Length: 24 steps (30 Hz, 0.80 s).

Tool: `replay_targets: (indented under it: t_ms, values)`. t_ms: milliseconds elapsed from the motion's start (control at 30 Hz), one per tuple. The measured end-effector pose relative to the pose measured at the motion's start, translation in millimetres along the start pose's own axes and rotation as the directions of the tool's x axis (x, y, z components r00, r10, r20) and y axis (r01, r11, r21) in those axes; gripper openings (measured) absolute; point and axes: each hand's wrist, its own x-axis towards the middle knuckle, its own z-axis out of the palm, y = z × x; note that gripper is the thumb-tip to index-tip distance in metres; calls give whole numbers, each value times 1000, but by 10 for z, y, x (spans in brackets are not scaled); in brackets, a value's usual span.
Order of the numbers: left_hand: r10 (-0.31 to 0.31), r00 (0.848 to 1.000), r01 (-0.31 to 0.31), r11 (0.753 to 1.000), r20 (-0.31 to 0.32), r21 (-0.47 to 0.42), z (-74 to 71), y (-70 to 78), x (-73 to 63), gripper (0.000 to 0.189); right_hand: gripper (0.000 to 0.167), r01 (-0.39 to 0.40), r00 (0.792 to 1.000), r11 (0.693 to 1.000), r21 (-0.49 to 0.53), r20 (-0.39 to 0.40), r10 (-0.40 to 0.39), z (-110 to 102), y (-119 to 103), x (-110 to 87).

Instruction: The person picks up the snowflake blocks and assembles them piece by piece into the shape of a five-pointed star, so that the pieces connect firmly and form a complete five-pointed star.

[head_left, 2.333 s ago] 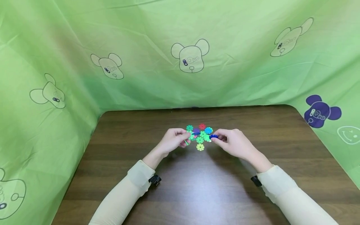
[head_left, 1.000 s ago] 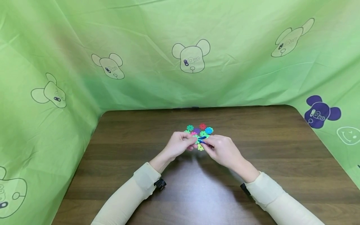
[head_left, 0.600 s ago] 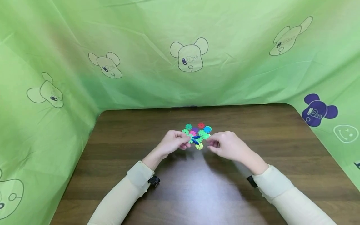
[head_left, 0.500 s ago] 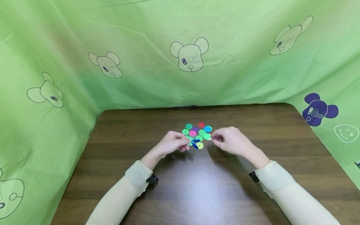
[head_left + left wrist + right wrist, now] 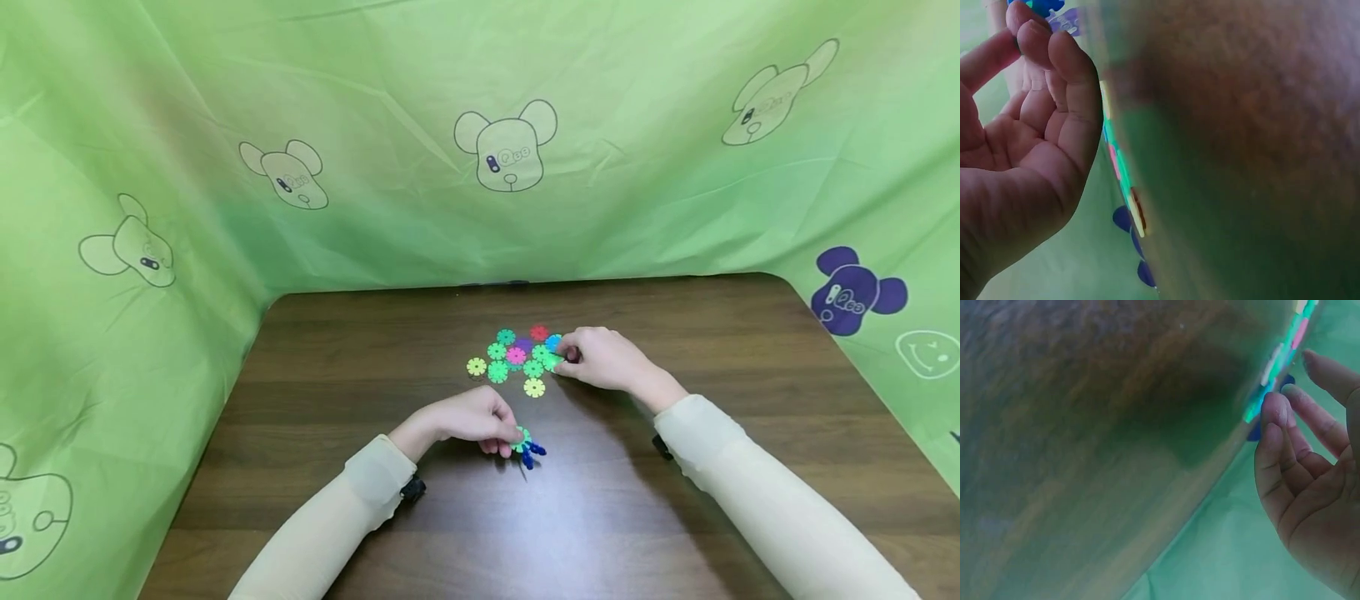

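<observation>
My left hand (image 5: 472,417) pinches a green snowflake disc (image 5: 521,439) with dark blue snowflake discs (image 5: 534,452) joined to it, low over the near middle of the table. In the left wrist view a bit of a blue disc (image 5: 1044,6) shows beyond the fingertips. My right hand (image 5: 607,358) is at the right side of the loose snowflake discs, its fingertips near a light blue disc (image 5: 552,342) and a green one (image 5: 552,362). In the right wrist view its thumb and fingers stand apart, with nothing visible between them.
Several loose discs lie grouped on the brown wooden table (image 5: 360,350), among them a pink disc (image 5: 516,356), a red disc (image 5: 539,332), a yellow disc (image 5: 476,367) and another yellow disc (image 5: 534,387). A green patterned cloth (image 5: 390,217) hangs around the table's far side and sides.
The right hand has let go of the blue discs and moved to the loose discs. With the joined discs, the left hand has come toward the near side, uncovering a yellow disc.
</observation>
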Motion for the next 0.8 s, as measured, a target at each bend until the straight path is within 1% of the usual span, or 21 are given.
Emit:
replay_targets:
  t_ms: [100, 200, 367, 533, 600, 700, 800]
  values:
    - [-28, 1000, 28, 998, -5, 62, 48, -8, 8, 28, 22, 8, 1000, 1000, -2, 5, -8, 44, 0, 20]
    - [-61, 997, 66, 987, -37, 148, 77, -10, 16, 28, 24, 17, 1000, 1000, -12, 2, -17, 81, 16, 36]
    - [-85, 993, 106, 954, -86, 282, 74, 18, 29, 28, 33, 4, 1000, 1000, -19, -20, -4, 105, 26, 49]
    - [-84, 988, 128, 913, -128, 388, 53, 6, 50, 32, 32, -18, 1000, 1000, -13, -16, 18, 128, 42, 62]
    - [-78, 986, 132, 899, -144, 418, 40, 3, 54, 35, 32, -28, 1000, 1000, -8, -15, 28, 137, 48, 66]
    - [-72, 983, 139, 889, -166, 437, 14, 13, 46, 39, 31, -44, 999, 999, 11, -17, 45, 144, 49, 70]
    - [-63, 980, 143, 886, -191, 441, -34, 20, 28, 43, 30, -50, 998, 998, 37, -21, 51, 145, 41, 70]
